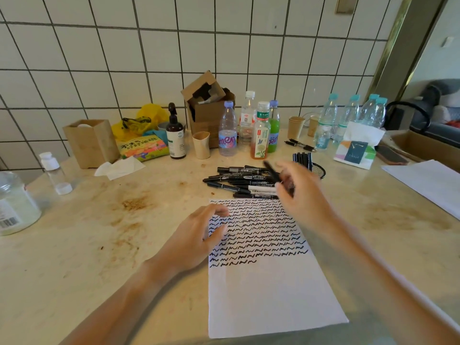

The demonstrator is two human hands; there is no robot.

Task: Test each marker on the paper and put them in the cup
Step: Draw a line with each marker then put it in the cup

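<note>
Right hand (296, 192) grips a blurred marker (272, 171) above the pile (239, 181) at twelve o'clock of the paper (268, 290); my left hand (199, 239) rests loosely curled on the sheet's nine o'clock edge. Cup (313, 165) sits at two o'clock, already crowded, so a hasty drop could miss or tip it.

We see the right hand (302, 192) motion-blurred; its fingers (286, 170) smear around a black marker (271, 170), grip unclear. The mesh cup (318, 170) sits half hidden just behind those fingers. The left hand (199, 235) covers the paper's (268, 290) left edge. Both forearms run off the bottom edge.
</note>
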